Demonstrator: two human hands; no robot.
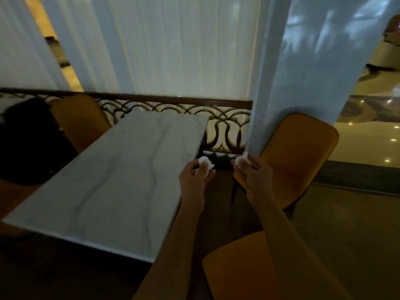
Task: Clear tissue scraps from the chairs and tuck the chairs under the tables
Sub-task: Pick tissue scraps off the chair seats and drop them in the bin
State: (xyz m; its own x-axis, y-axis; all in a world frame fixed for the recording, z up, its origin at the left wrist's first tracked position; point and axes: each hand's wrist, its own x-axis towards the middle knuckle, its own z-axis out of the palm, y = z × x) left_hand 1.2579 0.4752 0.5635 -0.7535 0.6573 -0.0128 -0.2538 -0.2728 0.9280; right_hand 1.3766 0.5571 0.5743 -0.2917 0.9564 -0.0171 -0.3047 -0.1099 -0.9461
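Note:
My left hand [194,178] pinches a crumpled white tissue scrap [205,163] just off the right edge of the white marble table [112,180]. My right hand [253,172] grips a second white tissue scrap [241,159] in front of a mustard-yellow chair [298,156] that stands away from the table on the right. Its seat is partly covered by my right hand and a hanging curtain. Another yellow chair [238,271] shows at the bottom, under my right forearm. A third yellow chair [80,120] stands on the table's far left side.
White curtains [287,72] hang behind the table and drape onto the right chair's back. A dark ornate railing [173,107] runs along the far side. A dark shape, perhaps a bag [28,139], sits at the left. Glossy floor [368,137] lies beyond on the right.

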